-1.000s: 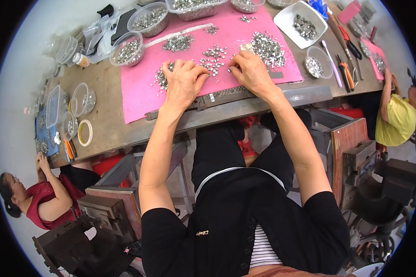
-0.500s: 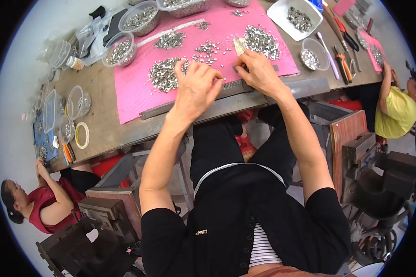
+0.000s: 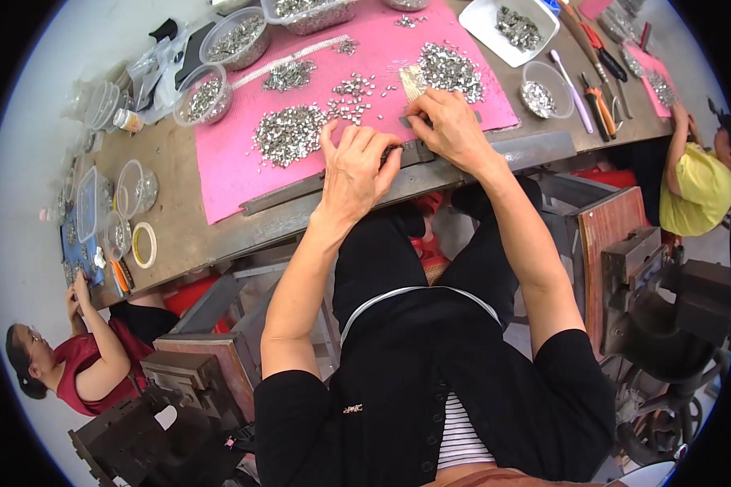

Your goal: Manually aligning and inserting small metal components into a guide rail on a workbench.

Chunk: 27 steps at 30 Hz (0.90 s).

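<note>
My left hand [image 3: 356, 172] rests at the metal bar [image 3: 288, 188] along the bench's front edge. Its fingers are curled and thumb and forefinger close together; anything between them is too small to make out. Close by on the right, my right hand [image 3: 451, 132] is bent into a pinch over the same edge, its fingertips hiding what they hold. Ahead of the left hand lies a pile of small shiny metal pieces [image 3: 288, 135] on a pink mat [image 3: 227, 174]. Another heap of metal pieces [image 3: 451, 71] lies beyond the right hand, beside a small beige patch [image 3: 412, 81].
Clear tubs of metal parts [image 3: 204, 96] stand at the back left, a white tray [image 3: 536, 55] at the back right. Pliers [image 3: 599, 112] and a purple-handled toothbrush [image 3: 575, 96] lie right. A tape roll [image 3: 144, 245] lies left. Co-workers sit at both sides, one in red [image 3: 97, 369], one in yellow [image 3: 692, 195].
My left hand has come down and right to the metal bar, its raised fingers now curled in. The right hand stays pinched near the same spot. The view has shifted slightly.
</note>
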Available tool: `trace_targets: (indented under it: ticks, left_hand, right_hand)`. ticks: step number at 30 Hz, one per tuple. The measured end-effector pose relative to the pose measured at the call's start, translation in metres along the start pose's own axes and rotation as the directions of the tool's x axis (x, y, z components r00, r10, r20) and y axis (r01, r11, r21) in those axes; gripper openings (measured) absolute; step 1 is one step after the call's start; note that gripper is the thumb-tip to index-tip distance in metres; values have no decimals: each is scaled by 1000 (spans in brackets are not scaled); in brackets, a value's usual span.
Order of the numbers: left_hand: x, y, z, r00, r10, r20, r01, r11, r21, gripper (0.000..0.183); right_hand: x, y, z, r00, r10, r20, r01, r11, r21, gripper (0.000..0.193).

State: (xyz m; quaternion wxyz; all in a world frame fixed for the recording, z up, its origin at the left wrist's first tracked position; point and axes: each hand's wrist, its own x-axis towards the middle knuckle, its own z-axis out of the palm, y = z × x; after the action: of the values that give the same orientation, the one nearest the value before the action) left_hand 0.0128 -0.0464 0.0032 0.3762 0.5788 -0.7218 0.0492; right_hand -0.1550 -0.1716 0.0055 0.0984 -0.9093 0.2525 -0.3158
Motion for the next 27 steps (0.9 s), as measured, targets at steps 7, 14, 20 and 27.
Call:
trace_targets:
  ticks: [7, 14, 20, 27]
  left_hand:
    - [-2, 8, 0, 997, -42, -64, 41, 999, -29, 9]
    - [-13, 6, -1, 983, -114, -141, 105, 992, -67, 10]
    - [-20, -11, -18, 957, -226, -184, 225, 974, -31, 8]
    - [-23, -9, -14, 950, -248, -191, 247, 969, -30, 7]
  right_hand:
    - [-5, -15, -4, 997, 52, -54, -42, 983, 176, 7]
    - [4, -18, 4, 994, 107, 7, -103, 939, 328, 12]
    - [-25, -29, -4, 986, 167, 15, -163, 934, 317, 7]
    - [-28, -34, 4, 991, 106, -85, -83, 969, 234, 7]
